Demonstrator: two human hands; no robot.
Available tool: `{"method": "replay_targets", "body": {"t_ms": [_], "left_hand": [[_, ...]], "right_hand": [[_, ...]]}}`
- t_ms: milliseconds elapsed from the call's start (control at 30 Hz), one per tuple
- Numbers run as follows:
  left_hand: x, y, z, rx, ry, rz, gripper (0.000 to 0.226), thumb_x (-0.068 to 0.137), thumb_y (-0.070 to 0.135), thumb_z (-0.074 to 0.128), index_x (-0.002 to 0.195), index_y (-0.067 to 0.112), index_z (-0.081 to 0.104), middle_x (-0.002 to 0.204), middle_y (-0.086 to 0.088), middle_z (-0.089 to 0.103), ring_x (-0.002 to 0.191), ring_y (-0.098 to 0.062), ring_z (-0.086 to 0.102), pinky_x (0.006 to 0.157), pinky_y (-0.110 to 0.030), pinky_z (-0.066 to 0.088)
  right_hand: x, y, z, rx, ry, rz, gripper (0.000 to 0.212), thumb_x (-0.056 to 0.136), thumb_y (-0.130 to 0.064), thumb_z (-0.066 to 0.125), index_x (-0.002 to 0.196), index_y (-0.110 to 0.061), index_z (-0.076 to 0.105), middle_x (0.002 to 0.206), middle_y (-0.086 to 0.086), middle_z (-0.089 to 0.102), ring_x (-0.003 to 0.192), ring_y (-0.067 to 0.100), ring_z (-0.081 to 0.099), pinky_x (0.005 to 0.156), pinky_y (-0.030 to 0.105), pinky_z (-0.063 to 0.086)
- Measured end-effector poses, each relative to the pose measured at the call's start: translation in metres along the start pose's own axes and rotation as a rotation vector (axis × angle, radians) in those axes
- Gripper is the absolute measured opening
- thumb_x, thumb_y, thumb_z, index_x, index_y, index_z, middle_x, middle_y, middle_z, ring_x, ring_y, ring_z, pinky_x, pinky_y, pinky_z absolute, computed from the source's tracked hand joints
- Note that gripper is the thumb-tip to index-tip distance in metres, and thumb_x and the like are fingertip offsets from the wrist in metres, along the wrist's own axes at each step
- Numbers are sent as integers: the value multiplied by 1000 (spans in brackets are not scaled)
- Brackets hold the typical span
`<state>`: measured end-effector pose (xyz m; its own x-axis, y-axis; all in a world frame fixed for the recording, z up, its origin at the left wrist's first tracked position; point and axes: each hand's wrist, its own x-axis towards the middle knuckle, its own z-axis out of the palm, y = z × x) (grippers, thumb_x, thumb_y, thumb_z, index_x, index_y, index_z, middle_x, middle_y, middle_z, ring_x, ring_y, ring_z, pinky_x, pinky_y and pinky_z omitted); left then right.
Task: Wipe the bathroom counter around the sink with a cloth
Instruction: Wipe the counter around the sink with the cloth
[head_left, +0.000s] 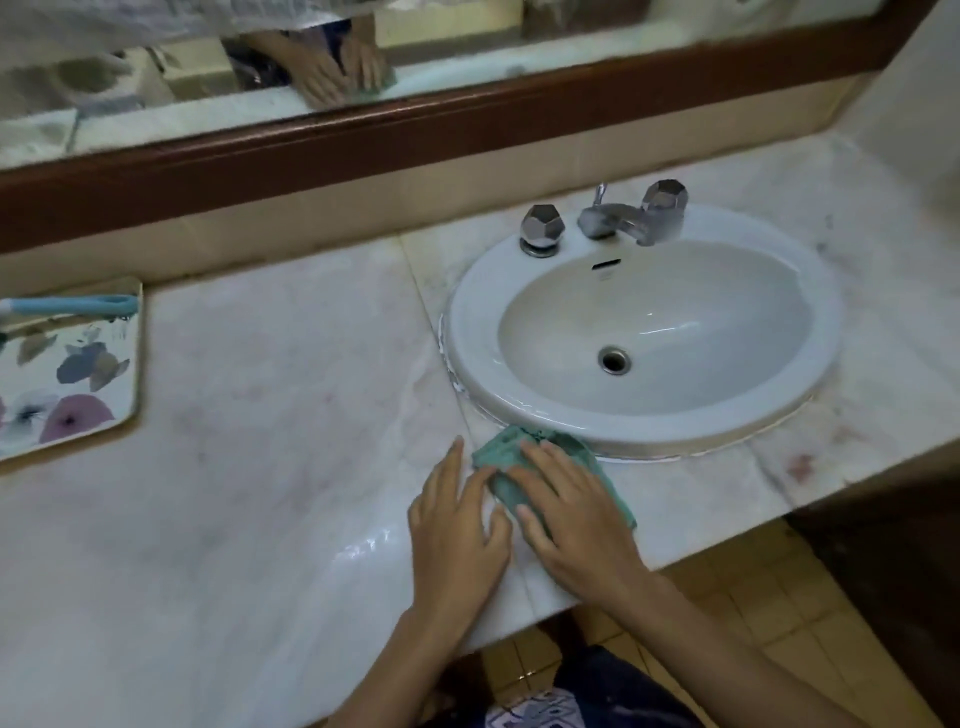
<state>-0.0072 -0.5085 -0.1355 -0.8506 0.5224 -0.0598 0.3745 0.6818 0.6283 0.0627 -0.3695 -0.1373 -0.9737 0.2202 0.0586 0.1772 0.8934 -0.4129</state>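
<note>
the cloth (524, 467) lies bunched on the counter (270, 415) just before the sink (467, 332) rim, under the flat right hand (566, 514), left hand (457, 530) spread beside it; soft, light, probably damp, best pinned by a palm.

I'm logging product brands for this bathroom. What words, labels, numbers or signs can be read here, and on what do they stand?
None can be read.
Sink: a small dark mark below the overflow slot, too blurred to read.
Floral tray: picture only, no lettering.
Cloth, taps and counter: no text visible.
</note>
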Motion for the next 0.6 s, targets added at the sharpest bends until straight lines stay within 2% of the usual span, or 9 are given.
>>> {"method": "replay_targets", "body": {"t_ms": [67, 133, 233, 333, 433, 500, 600], "left_hand": [[-5, -26, -15, 46, 69, -52, 58, 77, 46, 32, 125, 28, 60, 156, 7, 31, 138, -23, 33, 106, -43, 30], [-2, -38, -26, 75, 109, -57, 55, 75, 44, 35, 118, 27, 65, 152, 5, 39, 131, -29, 40, 99, -48, 37], [15, -31, -27, 60, 109, 4, 53, 76, 43, 35, 117, 26, 65, 151, 4, 41, 130, -27, 39, 100, -47, 36], [42, -8, -14, 47, 12, 187, 52, 80, 42, 37, 124, 27, 62, 151, 5, 41, 132, -24, 38, 100, -43, 35], [68, 17, 9, 146, -90, 369, 55, 82, 41, 37, 130, 26, 59, 150, 4, 44, 136, -24, 41, 100, -45, 41], [73, 31, 23, 195, -123, 355, 58, 86, 47, 30, 134, 29, 56, 152, 8, 41, 142, -19, 33, 103, -45, 38], [69, 34, 34, 197, -86, 309, 61, 89, 52, 23, 137, 30, 52, 154, 10, 37, 146, -14, 25, 108, -41, 29]], "right_hand": [[11, -8, 15, -69, -112, 15, 56, 96, -45, 27, 148, -27, 31, 161, -4, 13, 148, 15, 7, 114, 37, 17], [11, -8, 26, -142, -127, 64, 57, 97, -49, 23, 151, -32, 19, 162, -8, 0, 148, 13, -4, 115, 38, 9], [-6, 0, 25, -190, -133, 55, 55, 99, -47, 23, 152, -38, 11, 162, -9, 1, 148, 15, -2, 119, 40, 5], [-39, 25, 8, -196, -148, 64, 53, 101, -45, 21, 151, -42, 5, 161, -12, -2, 148, 12, -5, 116, 37, 1], [-78, 77, -22, -198, -141, 204, 51, 99, -49, 8, 149, -46, -4, 159, -18, -12, 146, 6, -15, 119, 37, 1], [-90, 122, -46, -210, -123, 373, 53, 95, -53, -1, 148, -48, -6, 157, -20, -16, 145, 6, -18, 120, 40, 5], [-83, 163, -67, -169, -78, 595, 56, 89, -57, -6, 144, -50, -5, 157, -18, -15, 144, 7, -16, 119, 47, 9]]}}
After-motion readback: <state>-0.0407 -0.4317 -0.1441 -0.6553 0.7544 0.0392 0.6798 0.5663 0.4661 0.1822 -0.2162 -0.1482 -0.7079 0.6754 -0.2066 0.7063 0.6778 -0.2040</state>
